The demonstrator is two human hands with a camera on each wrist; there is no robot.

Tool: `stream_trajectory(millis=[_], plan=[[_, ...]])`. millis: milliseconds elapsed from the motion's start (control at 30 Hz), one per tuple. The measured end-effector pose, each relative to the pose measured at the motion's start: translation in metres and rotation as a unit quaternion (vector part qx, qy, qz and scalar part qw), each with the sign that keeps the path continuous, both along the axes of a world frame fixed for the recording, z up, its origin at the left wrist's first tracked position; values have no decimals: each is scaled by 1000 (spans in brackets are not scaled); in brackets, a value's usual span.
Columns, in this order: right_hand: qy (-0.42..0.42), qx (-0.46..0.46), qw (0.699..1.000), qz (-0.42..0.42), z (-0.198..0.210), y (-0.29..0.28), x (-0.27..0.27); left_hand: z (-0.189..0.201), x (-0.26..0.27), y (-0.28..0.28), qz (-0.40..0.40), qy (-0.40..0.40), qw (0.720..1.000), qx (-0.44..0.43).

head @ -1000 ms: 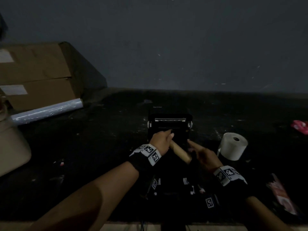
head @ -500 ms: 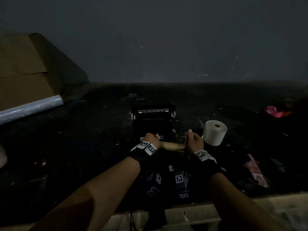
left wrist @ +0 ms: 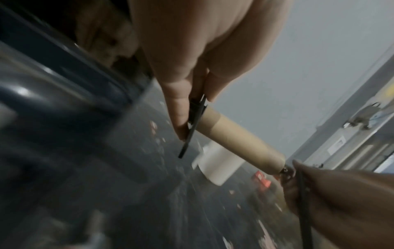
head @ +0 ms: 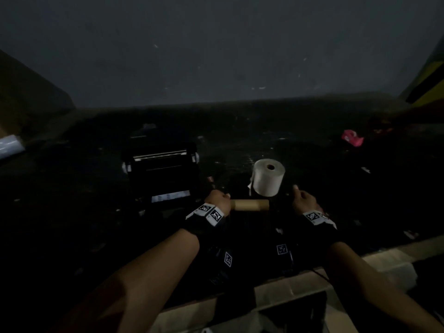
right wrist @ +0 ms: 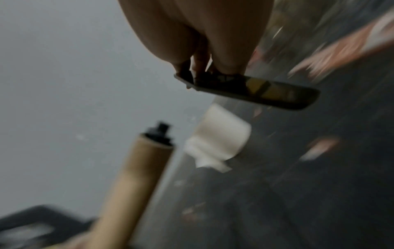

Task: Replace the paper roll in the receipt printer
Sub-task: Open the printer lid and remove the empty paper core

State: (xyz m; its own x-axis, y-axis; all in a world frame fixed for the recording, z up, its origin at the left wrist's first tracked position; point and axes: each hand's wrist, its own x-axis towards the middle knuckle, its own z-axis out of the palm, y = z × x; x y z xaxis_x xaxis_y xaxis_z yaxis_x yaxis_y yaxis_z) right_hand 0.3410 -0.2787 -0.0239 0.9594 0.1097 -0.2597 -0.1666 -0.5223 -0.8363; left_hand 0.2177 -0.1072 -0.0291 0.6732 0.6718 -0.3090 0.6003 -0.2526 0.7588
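Observation:
The black receipt printer (head: 159,173) stands on the dark table with its lid up. Just right of it my left hand (head: 217,200) pinches the black flange (left wrist: 192,124) at one end of the empty brown cardboard core (head: 249,205), held level above the table. A black spindle tip (right wrist: 160,132) sticks out of the core's free end. My right hand (head: 303,200) is apart from the core and pinches a loose flat black end flange (right wrist: 266,93). The new white paper roll (head: 268,180) stands on end behind the core, between my hands.
A pink wrapper (head: 352,138) lies at the far right of the table, and small scraps litter the surface. A cardboard box (head: 28,97) and a clear film roll (head: 9,145) sit at far left. The table's front edge (head: 276,292) runs under my forearms.
My right hand has come off the core's end and moved right, taking the black end flange with it. The core went from slanted to level and now sits right of the printer.

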Motion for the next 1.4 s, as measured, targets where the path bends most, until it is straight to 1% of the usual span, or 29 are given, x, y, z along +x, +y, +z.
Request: stream_trajectory(millis=[67, 167, 233, 333, 433, 533, 633, 733, 767, 867, 900, 967, 1033, 1100, 1166, 1300, 1366, 1400], plan=[[22, -36, 999, 25, -16, -16, 17, -8, 18, -12, -4, 19, 1000, -2], [11, -76, 996, 53, -48, -25, 50, -21, 41, -26, 2, 62, 998, 12], [22, -90, 993, 77, -64, -24, 65, -33, 50, -29, 12, 84, 996, 11], [45, -106, 984, 136, -77, -17, 79, -54, 58, -31, 42, 108, 993, -10], [39, -109, 974, 197, -87, -7, 86, -65, 61, -30, 83, 115, 990, -21], [-2, -121, 959, 257, -97, 2, 86, -65, 61, -30, 93, 100, 989, -58], [-76, -131, 937, 314, -101, 8, 86, -66, 60, -27, 112, 102, 987, -53], [-129, -96, 922, 352, -94, 8, 85, -71, 59, -24, 134, 58, 985, -92], [-132, -82, 916, 369, -91, 8, 85, -73, 58, -23, 141, 43, 983, -111], [-71, -97, 880, 460, -86, 9, 84, -75, 58, -20, 192, -3, 970, -151], [-58, -83, 875, 474, -88, 10, 84, -71, 57, -21, 206, -16, 965, -162], [-32, -23, 889, 456, -89, 11, 81, -64, 54, -22, 215, -32, 957, -190], [35, 46, 909, 413, -86, 13, 79, -60, 50, -22, 219, -47, 951, -214], [106, 106, 919, 365, -84, 13, 81, -61, 46, -20, 231, -54, 949, -209], [137, 146, 928, 313, -81, 9, 87, -62, 42, -18, 239, -51, 950, -197], [162, 195, 950, 182, -76, -4, 106, -67, 32, -5, 254, -28, 951, -174], [153, 180, 961, 141, -75, -11, 114, -66, 29, -2, 260, -11, 956, -134], [144, 152, 966, 149, -75, -14, 116, -65, 28, -2, 269, -9, 956, -120]])
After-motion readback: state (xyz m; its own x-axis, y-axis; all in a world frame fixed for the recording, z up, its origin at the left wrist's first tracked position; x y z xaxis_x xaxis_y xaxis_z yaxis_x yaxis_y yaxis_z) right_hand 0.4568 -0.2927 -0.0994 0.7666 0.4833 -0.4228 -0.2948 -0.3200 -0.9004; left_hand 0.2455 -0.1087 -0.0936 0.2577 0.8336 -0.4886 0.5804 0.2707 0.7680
